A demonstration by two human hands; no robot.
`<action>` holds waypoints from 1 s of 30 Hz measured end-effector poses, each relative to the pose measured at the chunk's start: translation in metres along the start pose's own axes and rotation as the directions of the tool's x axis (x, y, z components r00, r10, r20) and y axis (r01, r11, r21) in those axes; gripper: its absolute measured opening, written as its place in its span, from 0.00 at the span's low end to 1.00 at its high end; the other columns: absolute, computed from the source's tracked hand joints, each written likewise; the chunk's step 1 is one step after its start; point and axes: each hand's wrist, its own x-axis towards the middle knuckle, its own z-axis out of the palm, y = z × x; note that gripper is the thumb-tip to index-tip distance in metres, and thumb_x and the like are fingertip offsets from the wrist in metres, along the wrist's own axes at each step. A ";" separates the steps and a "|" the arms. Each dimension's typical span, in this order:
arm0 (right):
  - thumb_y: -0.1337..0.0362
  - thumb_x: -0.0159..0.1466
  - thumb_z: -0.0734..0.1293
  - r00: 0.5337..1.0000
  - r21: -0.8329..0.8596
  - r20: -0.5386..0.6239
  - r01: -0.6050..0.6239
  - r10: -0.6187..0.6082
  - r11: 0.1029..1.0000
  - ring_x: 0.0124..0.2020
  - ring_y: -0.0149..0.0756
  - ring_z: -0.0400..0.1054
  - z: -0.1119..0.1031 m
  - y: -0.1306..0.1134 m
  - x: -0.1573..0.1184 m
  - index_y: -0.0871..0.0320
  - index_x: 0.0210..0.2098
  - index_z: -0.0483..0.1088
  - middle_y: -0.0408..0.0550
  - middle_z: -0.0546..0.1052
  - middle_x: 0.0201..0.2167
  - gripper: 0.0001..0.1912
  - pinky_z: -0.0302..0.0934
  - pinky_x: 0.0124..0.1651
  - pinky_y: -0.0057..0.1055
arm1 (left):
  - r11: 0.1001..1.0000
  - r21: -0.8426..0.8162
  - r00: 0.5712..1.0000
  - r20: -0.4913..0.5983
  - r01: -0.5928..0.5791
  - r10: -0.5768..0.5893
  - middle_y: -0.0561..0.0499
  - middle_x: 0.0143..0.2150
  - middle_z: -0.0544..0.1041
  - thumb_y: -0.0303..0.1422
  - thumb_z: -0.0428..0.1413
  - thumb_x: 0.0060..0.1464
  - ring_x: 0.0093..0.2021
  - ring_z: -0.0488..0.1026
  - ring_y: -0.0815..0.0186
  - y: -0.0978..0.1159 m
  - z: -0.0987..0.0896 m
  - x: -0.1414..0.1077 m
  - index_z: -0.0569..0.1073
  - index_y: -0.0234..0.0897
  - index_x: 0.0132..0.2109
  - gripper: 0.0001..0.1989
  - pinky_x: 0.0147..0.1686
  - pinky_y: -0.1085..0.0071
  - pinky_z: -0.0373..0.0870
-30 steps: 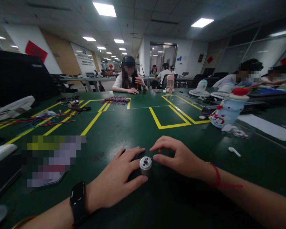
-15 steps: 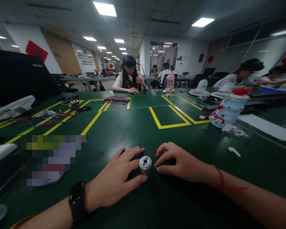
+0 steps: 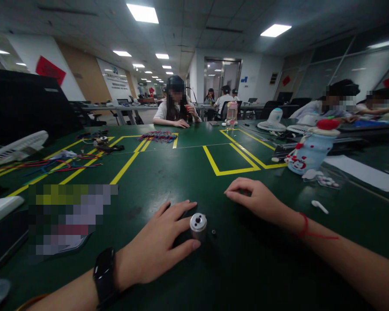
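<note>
A small silver metal cylinder (image 3: 199, 229) stands upright on the green table, with a dark centre and two small holes in its top face. My left hand (image 3: 158, 244) lies low over the table, wearing a black watch; its thumb and index finger are closed on the cylinder from either side, while the other fingers stretch out past it. Just right of the cylinder lies a tiny dark ring-shaped part (image 3: 213, 232). My right hand (image 3: 256, 196), with a red string at the wrist, hovers farther right, fingers curled and tips together, nothing visible in them.
At left lie loose wires (image 3: 65, 163), a blurred-out packet (image 3: 68, 220) and a white fan (image 3: 16, 149). A blue bottle (image 3: 309, 151), white earbud (image 3: 320, 207) and paper sheet (image 3: 363, 172) are at right. Across the table sits a person (image 3: 175, 103) behind a wire bundle (image 3: 158, 136).
My right hand has moved away from the cylinder, up and to the right, and the tiny ring-shaped part now shows on the table. My left hand and the cylinder have stayed in place.
</note>
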 end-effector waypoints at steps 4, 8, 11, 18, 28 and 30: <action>0.56 0.61 0.65 0.971 0.029 -0.117 -0.208 0.210 0.978 0.35 0.39 0.71 -0.011 0.018 0.016 0.59 0.36 0.76 0.50 0.78 0.34 0.14 0.63 0.39 0.36 | 1.000 -0.006 1.000 -0.003 0.001 -0.001 0.51 0.67 0.57 0.42 0.52 0.62 0.66 0.54 0.51 -0.002 -0.012 -0.008 0.69 0.50 0.56 0.16 0.63 0.43 0.43; 0.56 0.60 0.65 0.977 -0.029 -0.069 -0.205 0.202 0.978 0.32 0.37 0.70 0.000 0.013 0.018 0.58 0.36 0.76 0.49 0.78 0.32 0.13 0.62 0.35 0.35 | 1.000 -0.017 1.000 -0.015 0.000 0.000 0.50 0.67 0.58 0.42 0.53 0.61 0.65 0.54 0.50 -0.007 -0.016 -0.016 0.69 0.49 0.56 0.17 0.62 0.43 0.44; 0.56 0.59 0.67 0.994 -0.088 0.059 -0.085 0.090 0.992 0.30 0.34 0.67 0.012 -0.011 0.009 0.57 0.37 0.77 0.47 0.76 0.33 0.12 0.60 0.32 0.31 | 1.000 -0.021 1.000 -0.020 -0.004 0.004 0.50 0.67 0.58 0.42 0.54 0.61 0.65 0.55 0.50 -0.008 -0.017 -0.020 0.69 0.49 0.57 0.18 0.62 0.44 0.45; 0.57 0.57 0.71 0.931 -0.108 0.301 0.250 -0.208 0.962 0.40 0.36 0.66 0.034 -0.046 -0.016 0.51 0.37 0.77 0.45 0.73 0.37 0.09 0.58 0.46 0.36 | 1.000 0.007 1.000 -0.015 -0.012 0.012 0.49 0.67 0.58 0.41 0.53 0.61 0.65 0.54 0.50 -0.002 -0.012 -0.016 0.68 0.50 0.57 0.17 0.62 0.42 0.44; 0.60 0.63 0.66 0.955 0.117 -0.052 0.297 -0.293 0.948 0.39 0.34 0.67 0.050 -0.070 -0.001 0.52 0.40 0.76 0.46 0.73 0.37 0.08 0.61 0.43 0.32 | 1.000 0.012 0.998 -0.048 -0.029 0.029 0.48 0.65 0.60 0.39 0.55 0.60 0.63 0.57 0.49 -0.006 -0.012 -0.014 0.71 0.47 0.54 0.15 0.61 0.44 0.48; 0.61 0.63 0.66 0.949 0.073 0.016 0.314 -0.316 0.946 0.40 0.34 0.67 0.055 -0.078 -0.001 0.51 0.39 0.76 0.45 0.73 0.37 0.08 0.61 0.44 0.33 | 0.999 0.016 0.998 -0.052 -0.031 0.032 0.48 0.65 0.60 0.39 0.55 0.60 0.63 0.57 0.49 -0.007 -0.011 -0.016 0.69 0.48 0.56 0.17 0.61 0.44 0.47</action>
